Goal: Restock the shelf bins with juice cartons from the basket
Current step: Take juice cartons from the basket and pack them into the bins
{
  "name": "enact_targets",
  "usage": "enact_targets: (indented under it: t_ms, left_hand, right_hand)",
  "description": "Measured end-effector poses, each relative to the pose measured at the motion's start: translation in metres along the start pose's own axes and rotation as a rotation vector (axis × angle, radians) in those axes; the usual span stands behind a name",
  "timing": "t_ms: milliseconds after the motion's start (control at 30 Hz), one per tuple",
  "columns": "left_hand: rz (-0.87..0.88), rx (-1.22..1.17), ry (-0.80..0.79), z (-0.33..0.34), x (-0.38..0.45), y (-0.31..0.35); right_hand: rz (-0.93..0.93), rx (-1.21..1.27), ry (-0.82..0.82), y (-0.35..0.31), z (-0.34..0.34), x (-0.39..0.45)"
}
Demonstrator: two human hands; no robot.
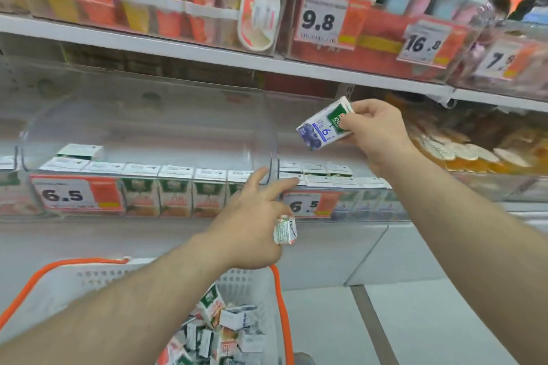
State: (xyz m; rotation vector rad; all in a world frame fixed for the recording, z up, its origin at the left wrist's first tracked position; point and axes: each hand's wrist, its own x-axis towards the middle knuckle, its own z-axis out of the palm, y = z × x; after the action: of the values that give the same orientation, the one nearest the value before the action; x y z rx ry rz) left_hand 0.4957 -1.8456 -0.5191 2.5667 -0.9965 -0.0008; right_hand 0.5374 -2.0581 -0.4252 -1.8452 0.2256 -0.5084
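Observation:
My right hand holds a blueberry juice carton tilted in the air, above the right clear bin that is filled with blue cartons. My left hand grips an orange-and-white juice carton with its lower fingers, while two fingers point toward the divider between the bins. The left clear bin holds a row of orange juice cartons. Below, the white basket with orange handles holds several loose cartons.
Price tags reading 6.5 hang on both bin fronts. The shelf above carries cups and tubs with more price tags. A bin of orange packets stands to the right. Pale floor tiles lie below right.

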Motion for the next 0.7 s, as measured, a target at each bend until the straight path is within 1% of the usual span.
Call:
enact_targets:
  t_ms: [67, 167, 233, 333, 400, 500, 567, 700]
  left_hand:
    - [-0.044, 0.016, -0.02, 0.005, 0.005, 0.004]
    - [-0.13, 0.044, -0.001, 0.012, 0.009, 0.011]
    - [-0.188, 0.04, 0.036, 0.017, 0.014, 0.017]
    - [-0.237, 0.021, 0.112, 0.027, 0.02, 0.026]
    - [-0.243, 0.011, 0.17, 0.032, 0.022, 0.027]
    - [-0.21, 0.036, 0.254, 0.04, 0.023, 0.022]
    - [-0.175, 0.078, 0.312, 0.046, 0.025, 0.018]
    - [-0.178, 0.127, 0.309, 0.048, 0.027, 0.016]
  right_hand:
    - [0.022, -0.052, 0.015, 0.014, -0.013, 0.013]
    - [0.041, -0.133, 0.066, 0.033, -0.028, 0.027]
    - [0.042, -0.252, 0.098, 0.045, -0.036, 0.036]
    - [0.031, -0.465, 0.086, 0.059, -0.047, 0.045]
    - [0.038, -0.566, 0.015, 0.062, -0.055, 0.051]
    - [0.083, -0.679, -0.206, 0.067, -0.061, 0.055]
    - [0.117, -0.716, -0.316, 0.07, -0.061, 0.055]
    - [0.159, -0.688, -0.398, 0.077, -0.059, 0.055]
